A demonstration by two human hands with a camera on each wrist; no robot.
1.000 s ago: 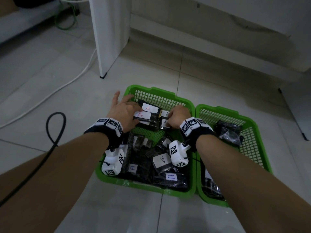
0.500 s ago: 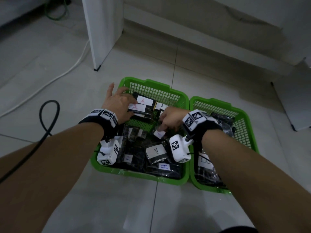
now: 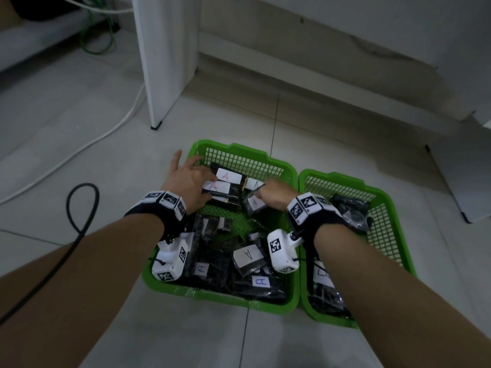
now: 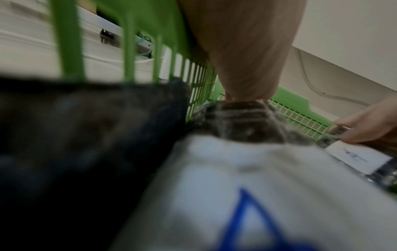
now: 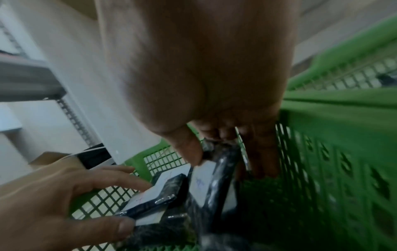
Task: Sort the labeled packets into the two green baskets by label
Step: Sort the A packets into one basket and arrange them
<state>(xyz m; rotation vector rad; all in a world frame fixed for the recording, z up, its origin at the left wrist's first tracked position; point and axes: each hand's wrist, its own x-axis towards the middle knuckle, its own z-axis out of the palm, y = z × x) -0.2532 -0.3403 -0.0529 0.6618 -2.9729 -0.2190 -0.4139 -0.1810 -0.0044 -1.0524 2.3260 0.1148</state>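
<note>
The left hand [image 3: 187,181] lay on a stack of red-A packets [image 3: 223,185] at the left basket's [image 3: 239,148] far end. Only the right wrist view showed its fingers [image 5: 120,180] and thumb clamping that stack. It had stayed there, as a second before. The right hand [image 3: 276,195] pinched a blue-A packet [image 3: 254,204] beside it. The left basket held A packets; the right basket [image 3: 345,179] held black packets, one marked B.

Indoor room: tiled floor [image 3: 66,115], white furniture [image 3: 167,62], cables [image 3: 83,185].
</note>
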